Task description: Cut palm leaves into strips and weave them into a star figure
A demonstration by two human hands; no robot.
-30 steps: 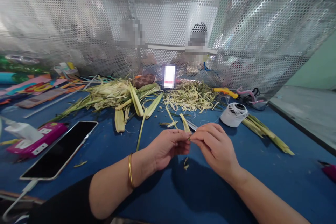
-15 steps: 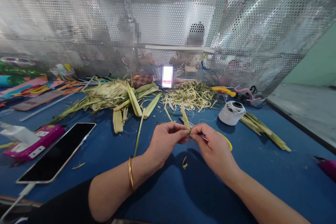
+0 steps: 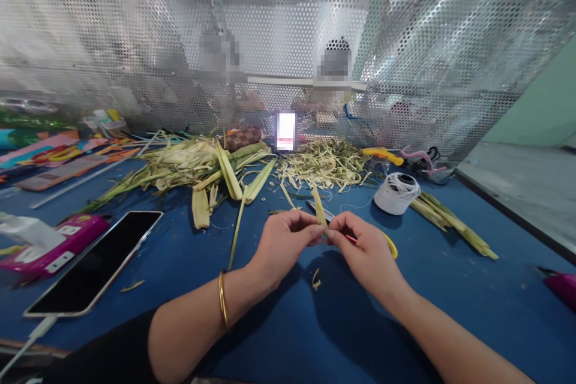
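Note:
Over the middle of the blue table, my left hand pinches the lower end of a short pale-green dried leaf strip, whose pointed end stands upward. The fingertips of my right hand are pinched at that same lower end, nearly touching the left ones. Behind my right hand is a pair of scissors with a yellow and red handle; a metal blade shows beside the strip, and the rest is hidden. A small curled leaf scrap lies below my hands.
Leaf strips heap at back left, thin shreds at back centre. To the right are a white thread spool and a leaf bundle. A phone and purple power strip lie left. A perforated screen stands behind.
The view has shifted very slightly. Both hands keep their pinch on the leaf strip, with only a tiny movement of the fingers.

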